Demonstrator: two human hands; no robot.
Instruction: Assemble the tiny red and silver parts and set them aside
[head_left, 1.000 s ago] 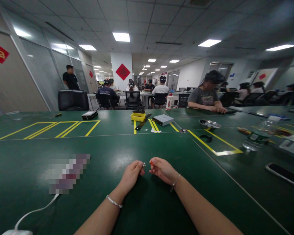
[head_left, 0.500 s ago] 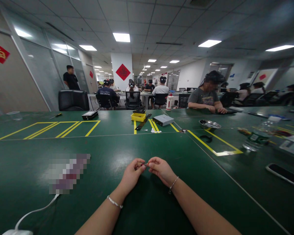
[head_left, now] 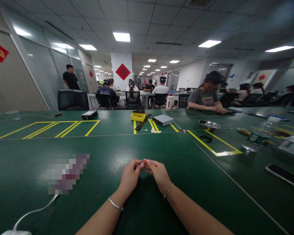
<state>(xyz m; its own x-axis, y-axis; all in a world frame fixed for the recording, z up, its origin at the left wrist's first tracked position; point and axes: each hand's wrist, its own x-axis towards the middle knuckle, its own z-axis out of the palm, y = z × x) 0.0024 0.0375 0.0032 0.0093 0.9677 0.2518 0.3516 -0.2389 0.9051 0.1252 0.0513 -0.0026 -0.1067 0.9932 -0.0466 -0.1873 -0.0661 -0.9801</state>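
My left hand (head_left: 129, 176) and my right hand (head_left: 159, 174) meet over the green table (head_left: 100, 163), their fingertips pinched close together. Between them is a small orange and silvery piece (head_left: 144, 162), too small to tell its kind. The thumb and index finger of the left hand grip its metallic part. On the orange end are the right hand's fingertips. Fingers cover most of the piece.
A blurred-out object (head_left: 70, 176) on a white cable lies to the left. Further off stand a yellow tray (head_left: 138, 117), a grey box (head_left: 163, 120), a metal bowl (head_left: 209, 124) and a water bottle (head_left: 259, 137). A phone (head_left: 285, 176) lies at right; a person sits across.
My right hand has shifted slightly left, closer against the left hand. More of the orange part now shows between the fingertips. The things on the table have not moved.
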